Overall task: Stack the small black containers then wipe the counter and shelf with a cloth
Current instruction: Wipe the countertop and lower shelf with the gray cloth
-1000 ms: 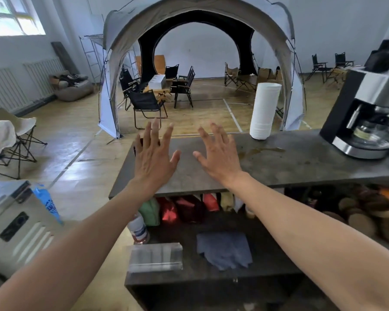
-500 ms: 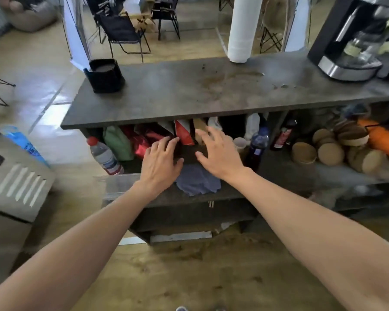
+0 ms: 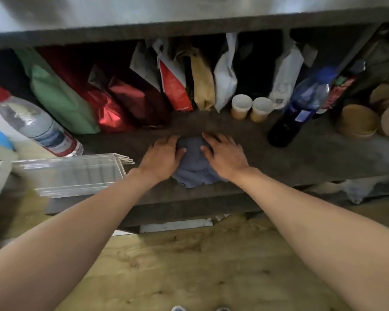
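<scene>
A crumpled blue-grey cloth [image 3: 194,167] lies near the front of the dark shelf [image 3: 301,158] under the counter [image 3: 189,28]. My left hand [image 3: 162,156] presses on the cloth's left side and my right hand [image 3: 222,153] on its right side, fingers curled over its upper edge, bunching it between them. The black containers are out of view; only the counter's front edge shows at the top.
Behind the cloth stand several bags [image 3: 177,86], two paper cups [image 3: 249,107], a dark bottle [image 3: 301,106] and brown lids [image 3: 357,120] at right. A clear plastic bottle [image 3: 36,124] and a clear acrylic stand [image 3: 76,173] sit at left. Wooden floor [image 3: 189,265] lies below.
The view has dropped from the counter top to the shelf. Both hands came down from above the counter onto the cloth and now gather it between them.
</scene>
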